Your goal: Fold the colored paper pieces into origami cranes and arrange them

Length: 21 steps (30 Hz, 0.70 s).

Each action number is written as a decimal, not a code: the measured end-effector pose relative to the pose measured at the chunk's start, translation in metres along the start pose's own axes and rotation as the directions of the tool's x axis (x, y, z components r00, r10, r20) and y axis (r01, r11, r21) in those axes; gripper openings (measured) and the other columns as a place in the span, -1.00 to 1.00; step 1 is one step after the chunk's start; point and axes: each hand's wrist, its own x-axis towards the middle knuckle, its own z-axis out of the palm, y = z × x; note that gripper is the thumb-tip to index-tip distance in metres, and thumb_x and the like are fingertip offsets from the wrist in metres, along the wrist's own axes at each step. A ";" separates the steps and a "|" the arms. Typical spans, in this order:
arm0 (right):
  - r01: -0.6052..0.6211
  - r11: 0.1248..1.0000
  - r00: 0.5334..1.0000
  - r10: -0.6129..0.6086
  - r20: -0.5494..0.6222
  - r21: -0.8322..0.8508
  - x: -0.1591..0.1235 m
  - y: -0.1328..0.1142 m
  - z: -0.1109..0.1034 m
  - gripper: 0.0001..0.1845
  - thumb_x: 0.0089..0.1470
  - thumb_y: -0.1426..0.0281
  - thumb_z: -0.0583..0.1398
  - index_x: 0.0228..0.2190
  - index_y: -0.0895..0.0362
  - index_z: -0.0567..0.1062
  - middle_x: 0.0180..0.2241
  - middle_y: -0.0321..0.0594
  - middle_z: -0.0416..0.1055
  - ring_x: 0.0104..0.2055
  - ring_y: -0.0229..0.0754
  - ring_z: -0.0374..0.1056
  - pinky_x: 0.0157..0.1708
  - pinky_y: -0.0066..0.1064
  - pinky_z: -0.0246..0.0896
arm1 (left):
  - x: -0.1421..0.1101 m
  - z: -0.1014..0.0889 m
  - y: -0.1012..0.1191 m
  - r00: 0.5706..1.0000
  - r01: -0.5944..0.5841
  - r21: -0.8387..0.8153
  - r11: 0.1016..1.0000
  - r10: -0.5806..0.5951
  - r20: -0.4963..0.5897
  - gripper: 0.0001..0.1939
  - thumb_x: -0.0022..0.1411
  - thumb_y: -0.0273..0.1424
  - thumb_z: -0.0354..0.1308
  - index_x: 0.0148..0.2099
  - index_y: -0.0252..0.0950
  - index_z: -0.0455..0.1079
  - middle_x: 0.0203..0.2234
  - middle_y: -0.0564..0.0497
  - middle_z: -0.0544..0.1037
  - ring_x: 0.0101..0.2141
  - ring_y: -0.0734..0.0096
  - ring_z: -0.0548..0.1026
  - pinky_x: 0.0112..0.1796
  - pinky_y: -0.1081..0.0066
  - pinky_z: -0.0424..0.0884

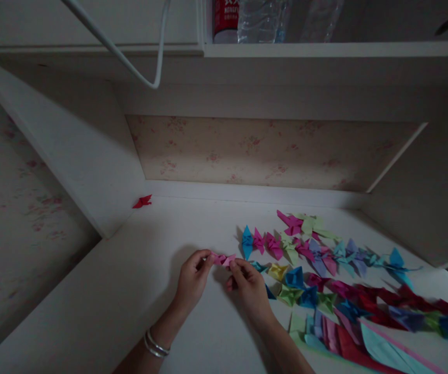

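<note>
Between my two hands is a small pink folded paper piece [222, 259], held a little above the white desk. My left hand [194, 278] pinches its left end between thumb and fingers. At its right end, the thumb and fingers of my right hand [249, 288] are closed on it. Just right of my right hand lie rows of folded paper shapes; nearest are a yellow one [277, 271], a blue one [294, 278] and a green one [289, 294]. Above them sits another row, starting with a blue paper shape [247, 242] standing upright.
A lone red paper shape [143, 201] lies at the desk's back left. Stacked coloured paper sheets [348, 343] are at the lower right. A white cable [130, 65] hangs from above. Clear plastic bottles [262, 21] stand on the shelf [325, 49] over the desk [103, 301].
</note>
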 end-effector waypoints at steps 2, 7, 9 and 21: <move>0.027 0.999 0.999 -0.029 -0.041 -0.045 -0.001 -0.002 -0.001 -0.57 0.02 0.03 0.20 -0.31 0.17 0.45 -0.67 -0.35 0.33 -0.63 -0.28 0.23 -0.58 -0.47 0.12 | -0.001 0.001 0.002 0.999 -0.026 -0.007 1.000 0.026 0.040 -0.72 0.23 -0.21 0.10 -0.20 -0.32 0.47 -0.35 -0.04 0.56 -0.34 0.35 0.48 -0.29 0.45 0.37; 0.043 0.995 0.993 -0.053 -0.108 -0.090 -0.003 -0.007 -0.002 -0.56 0.02 0.04 0.20 -0.30 0.18 0.48 -0.68 -0.34 0.33 -0.62 -0.27 0.23 -0.56 -0.45 0.13 | -0.002 0.003 0.002 0.995 -0.067 0.000 0.998 0.066 0.075 -0.71 0.24 -0.22 0.09 -0.17 -0.31 0.49 -0.33 -0.06 0.56 -0.33 0.36 0.47 -0.29 0.45 0.36; 0.051 0.995 0.991 -0.060 -0.117 -0.081 -0.003 -0.007 -0.002 -0.57 0.02 0.04 0.20 -0.30 0.17 0.49 -0.68 -0.34 0.33 -0.62 -0.27 0.23 -0.56 -0.45 0.13 | -0.001 0.003 0.001 0.997 -0.049 0.000 0.999 0.049 0.063 -0.70 0.23 -0.21 0.10 -0.18 -0.31 0.49 -0.35 -0.06 0.56 -0.37 0.37 0.46 -0.34 0.46 0.35; 0.029 0.997 0.993 -0.037 -0.111 -0.072 -0.003 -0.003 0.000 -0.57 0.04 0.04 0.18 -0.29 0.17 0.45 -0.68 -0.35 0.32 -0.63 -0.27 0.22 -0.59 -0.47 0.13 | -0.001 0.001 -0.001 0.995 0.001 0.043 0.999 -0.005 0.098 -0.67 0.24 -0.17 0.07 -0.18 -0.32 0.47 -0.38 -0.05 0.53 -0.51 0.46 0.38 -0.52 0.52 0.23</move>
